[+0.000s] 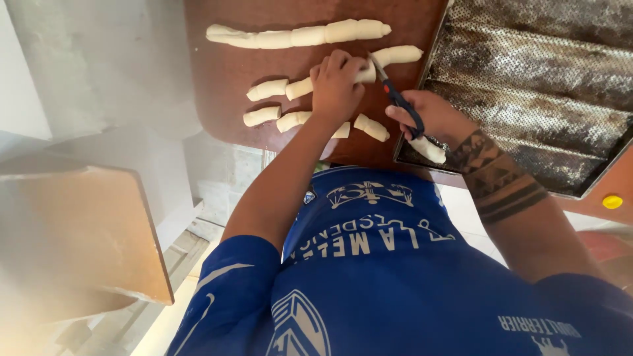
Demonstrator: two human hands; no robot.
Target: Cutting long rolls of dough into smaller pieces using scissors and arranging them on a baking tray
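While the left hand (336, 89) presses flat on the dough roll (399, 55) mid-board, the right hand (428, 115) grips blue-handled scissors (399, 100), whose blades meet the roll right beside the left fingertips; a cut taken too close could nick them. Cut pieces (267, 89) lie to the left and near. One piece (371, 126) sits close to the near edge of the wooden board (217, 79) and could be nudged off by a wrist. Free board lies left and between the rolls, with the long roll (297, 34) along the far side. The perforated tray (541, 86) hems in the right.
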